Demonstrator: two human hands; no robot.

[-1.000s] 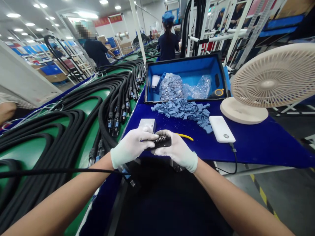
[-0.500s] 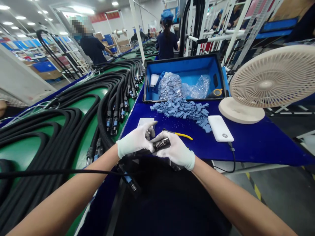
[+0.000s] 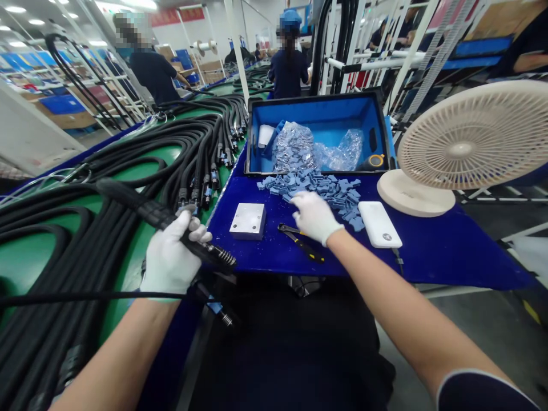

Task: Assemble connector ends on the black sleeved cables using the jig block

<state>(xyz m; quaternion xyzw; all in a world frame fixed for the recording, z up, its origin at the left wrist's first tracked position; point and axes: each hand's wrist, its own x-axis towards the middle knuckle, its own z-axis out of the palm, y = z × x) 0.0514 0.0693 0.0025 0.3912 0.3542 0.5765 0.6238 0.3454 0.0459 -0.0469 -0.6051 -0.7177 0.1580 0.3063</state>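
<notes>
My gloved left hand point(image 3: 169, 257) is closed around a thick black cable point(image 3: 131, 202). Its connector end, with a metal spring point(image 3: 223, 257), sticks out to the right past my fingers. Below it hangs another cable end point(image 3: 217, 311) with a blue clip and a spring. My gloved right hand point(image 3: 317, 217) reaches to the near edge of a heap of small blue plastic clips point(image 3: 338, 191). Its fingers are apart, and no held clip shows. Just under this hand lie black-and-yellow pliers point(image 3: 306, 246). A metal block point(image 3: 247, 221) with holes sits between my hands.
Behind the clips stands a blue crate point(image 3: 317, 104) with bagged clips and a tape roll. A white power bank point(image 3: 380, 224) and a beige fan point(image 3: 417, 194) are at right. Many black cables point(image 3: 38, 257) cover the green bench at left. Co-workers stand farther back.
My hands have separated. The left moved left and down with the cable; the right let go of it and moved up right to the clips. The metal block and pliers are now uncovered.
</notes>
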